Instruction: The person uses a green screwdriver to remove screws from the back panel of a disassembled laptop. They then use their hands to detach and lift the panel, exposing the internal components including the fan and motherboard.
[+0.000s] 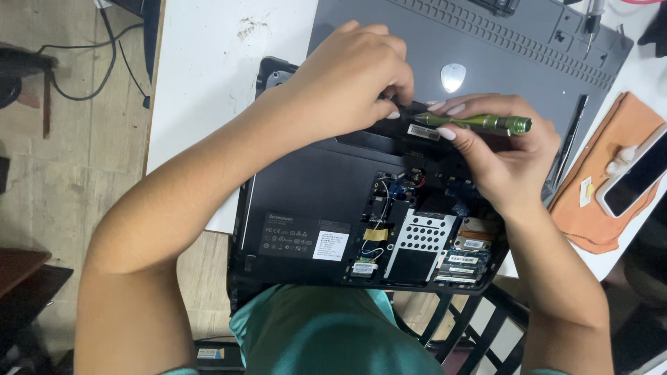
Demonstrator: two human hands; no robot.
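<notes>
i'm looking down at an upturned black laptop (pixel 313 201) lying on a grey repair mat (pixel 417 42), its service cover off so the drive cage, memory sticks and thin wires are showing. my left hand (pixel 351 80) is curling over the far edge, fingers clenched and pinching at what looks like the battery strip (pixel 410 128), thumb tucked underneath. my right hand (pixel 497 156) is gripping a green screwdriver (pixel 479 123), lying almost flat across my fingers, its tip hidden behind the left hand. i'm judging that tip is the risk: if it is slipping off a screw head it could be gouging plastic or jabbing my left fingers pressed right beside it. the laptop is also overhanging the white table (pixel 208 83) edge toward my lap, so a hard pull could be tipping it. an orange cloth (pixel 611 180) with a phone (pixel 636 177) is resting to the right, well apart.
</notes>
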